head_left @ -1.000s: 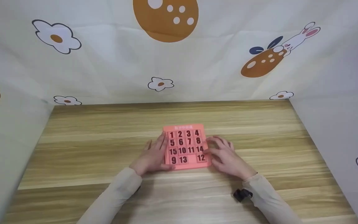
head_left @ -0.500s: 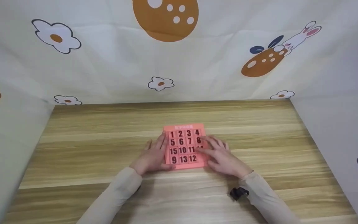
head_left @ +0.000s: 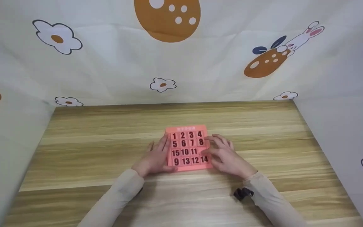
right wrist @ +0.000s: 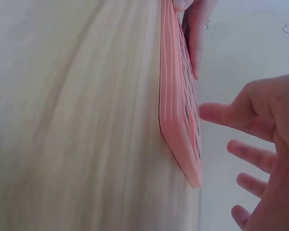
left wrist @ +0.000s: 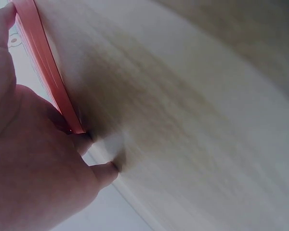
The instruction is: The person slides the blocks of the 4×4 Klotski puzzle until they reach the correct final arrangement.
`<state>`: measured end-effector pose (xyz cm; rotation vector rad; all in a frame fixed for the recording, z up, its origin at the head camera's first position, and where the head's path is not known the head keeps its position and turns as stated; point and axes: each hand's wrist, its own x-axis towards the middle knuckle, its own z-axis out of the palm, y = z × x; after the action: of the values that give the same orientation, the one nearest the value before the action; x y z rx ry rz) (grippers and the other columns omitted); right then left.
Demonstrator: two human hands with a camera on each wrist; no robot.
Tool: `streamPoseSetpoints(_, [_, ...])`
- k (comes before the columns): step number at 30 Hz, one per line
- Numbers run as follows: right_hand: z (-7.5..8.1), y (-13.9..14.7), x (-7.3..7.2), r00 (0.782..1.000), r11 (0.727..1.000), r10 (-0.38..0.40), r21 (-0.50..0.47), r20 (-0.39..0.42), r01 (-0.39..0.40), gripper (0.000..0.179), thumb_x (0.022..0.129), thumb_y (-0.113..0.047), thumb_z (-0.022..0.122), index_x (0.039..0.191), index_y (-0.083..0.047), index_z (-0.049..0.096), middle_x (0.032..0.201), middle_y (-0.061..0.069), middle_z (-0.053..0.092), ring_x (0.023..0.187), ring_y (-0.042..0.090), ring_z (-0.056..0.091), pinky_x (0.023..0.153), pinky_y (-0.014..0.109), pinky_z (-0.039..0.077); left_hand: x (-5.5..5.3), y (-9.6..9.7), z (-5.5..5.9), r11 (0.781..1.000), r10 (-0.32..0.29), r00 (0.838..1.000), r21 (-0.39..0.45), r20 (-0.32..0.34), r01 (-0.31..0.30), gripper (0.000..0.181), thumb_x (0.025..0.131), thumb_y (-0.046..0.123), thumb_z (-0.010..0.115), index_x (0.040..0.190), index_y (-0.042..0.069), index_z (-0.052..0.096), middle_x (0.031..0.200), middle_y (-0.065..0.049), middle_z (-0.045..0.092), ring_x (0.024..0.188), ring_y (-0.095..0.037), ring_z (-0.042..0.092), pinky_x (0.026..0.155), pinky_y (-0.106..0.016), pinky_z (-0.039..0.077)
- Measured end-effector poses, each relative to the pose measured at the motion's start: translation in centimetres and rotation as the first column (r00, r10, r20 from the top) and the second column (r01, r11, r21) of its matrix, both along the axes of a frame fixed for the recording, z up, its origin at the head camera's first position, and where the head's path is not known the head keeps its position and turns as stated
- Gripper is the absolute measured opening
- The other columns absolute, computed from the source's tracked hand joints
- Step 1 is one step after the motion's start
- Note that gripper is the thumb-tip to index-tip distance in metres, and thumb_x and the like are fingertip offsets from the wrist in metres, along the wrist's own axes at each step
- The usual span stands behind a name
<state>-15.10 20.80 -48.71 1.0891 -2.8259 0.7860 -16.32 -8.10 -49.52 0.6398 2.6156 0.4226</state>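
Observation:
A pink number slide puzzle (head_left: 188, 168) lies flat on the table, with black-numbered tiles in a square frame. Its bottom row reads 9, 13, 12, 14. The gap is at the right end of the row above, after tile 11 (head_left: 194, 151). My left hand (head_left: 153, 160) holds the frame's left side, thumb at the near corner and fingers along the edge. From the right, my right hand (head_left: 228, 158) reaches over the frame, its index fingertip at the gap. In the right wrist view the right hand's fingers (right wrist: 253, 156) are spread and hold nothing.
The wood-grain table (head_left: 106, 132) surrounds the puzzle. A pale cloth printed with flowers and carrots (head_left: 112, 63) stands behind it and along both sides. A small black device (head_left: 243, 193) sits at the right wrist.
Tile 12 has slid left beside 13, and tile 14 has slid down into the bottom right corner. The right hand moved a little over the puzzle; the left stayed put.

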Motion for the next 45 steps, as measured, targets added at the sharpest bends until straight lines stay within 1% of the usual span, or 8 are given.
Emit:
streamPoseSetpoints(8, [-0.4,-1.2,-0.3,1.000,0.999,0.010,0.050,0.010,-0.011,0.038,0.081,-0.005,0.062,0.117,-0.012,0.069,0.146,0.021,0.038,0.136,0.042,0.025,0.105,0.063,0.018,-0.1,0.0,-0.2,1.000,-0.008,1.000,-0.010,-0.004,0.008,0.118,0.080,0.064,0.064,0.153,-0.002,-0.001,0.159,-0.017,-0.011,0.145,-0.028,-0.006,0.115,-0.053,0.002])
streamPoseSetpoints(14, [-0.6,-1.5,-0.4,1.000,0.999,0.017,0.050,0.017,-0.018,0.042,0.081,-0.008,0.064,0.123,-0.014,0.067,0.148,0.019,0.037,0.135,0.042,0.025,0.106,0.062,0.017,-0.1,0.0,-0.2,1.000,0.003,1.000,-0.013,0.007,-0.003,0.118,0.080,0.064,0.064,0.153,0.000,-0.003,0.158,-0.016,-0.014,0.145,-0.027,-0.007,0.115,-0.051,0.000])
streamPoseSetpoints(30, [-1.1,-1.2,-0.4,0.999,0.998,0.027,0.061,0.019,-0.028,0.046,0.082,-0.009,0.063,0.127,-0.017,0.065,0.151,0.017,0.034,0.134,0.043,0.027,0.103,0.064,0.020,0.0,0.0,-0.2,1.000,0.010,1.000,0.000,0.003,-0.010,0.117,0.081,0.062,0.066,0.153,-0.001,0.000,0.160,-0.016,-0.009,0.146,-0.027,-0.004,0.115,-0.052,0.001])
streamPoseSetpoints(32, [-1.0,-0.9,-0.4,1.000,0.998,0.009,0.060,0.016,-0.010,0.044,0.082,-0.010,0.064,0.125,-0.017,0.066,0.150,0.017,0.035,0.134,0.043,0.027,0.103,0.065,0.019,0.0,0.0,-0.1,1.000,0.012,1.000,0.001,0.001,-0.012,0.116,0.081,0.061,0.067,0.153,-0.001,0.000,0.160,-0.016,-0.009,0.146,-0.028,-0.004,0.115,-0.052,0.002])
streamPoseSetpoints(37, [-0.7,-0.4,-0.5,0.994,0.994,-0.102,0.038,-0.034,0.104,0.025,0.080,-0.009,0.069,0.105,-0.014,0.074,0.143,0.014,0.044,0.133,0.043,0.030,0.103,0.065,0.019,0.0,0.0,0.0,1.000,0.011,1.000,0.005,0.001,-0.011,0.116,0.081,0.060,0.067,0.153,-0.002,0.001,0.160,-0.017,-0.008,0.146,-0.028,-0.004,0.115,-0.052,0.002])
streamPoseSetpoints(39, [-0.7,-0.5,-0.6,0.992,0.992,-0.119,0.025,-0.047,0.120,0.023,0.080,-0.008,0.069,0.101,-0.014,0.075,0.142,0.014,0.046,0.133,0.042,0.031,0.104,0.064,0.019,0.1,0.0,0.0,1.000,0.012,1.000,0.008,-0.001,-0.012,0.116,0.080,0.060,0.067,0.153,-0.002,0.001,0.159,-0.017,-0.008,0.146,-0.028,-0.004,0.115,-0.052,0.001])
streamPoseSetpoints(41, [-0.6,-1.0,-0.7,0.994,0.995,-0.099,0.017,-0.042,0.100,0.027,0.080,-0.007,0.069,0.105,-0.013,0.074,0.142,0.014,0.045,0.133,0.042,0.030,0.105,0.062,0.019,0.1,0.0,0.0,1.000,0.011,1.000,0.007,-0.004,-0.011,0.116,0.080,0.060,0.068,0.153,-0.002,0.001,0.159,-0.017,-0.008,0.146,-0.028,-0.004,0.115,-0.052,0.001])
streamPoseSetpoints(45, [-0.7,-2.7,-0.7,1.000,0.999,-0.006,0.042,-0.018,0.007,0.038,0.082,-0.008,0.066,0.119,-0.016,0.070,0.147,0.016,0.038,0.135,0.042,0.027,0.105,0.063,0.019,0.1,0.0,0.0,1.000,0.002,1.000,-0.007,-0.015,-0.002,0.116,0.080,0.062,0.066,0.153,-0.002,0.002,0.159,-0.017,-0.008,0.146,-0.029,-0.003,0.115,-0.052,0.002])
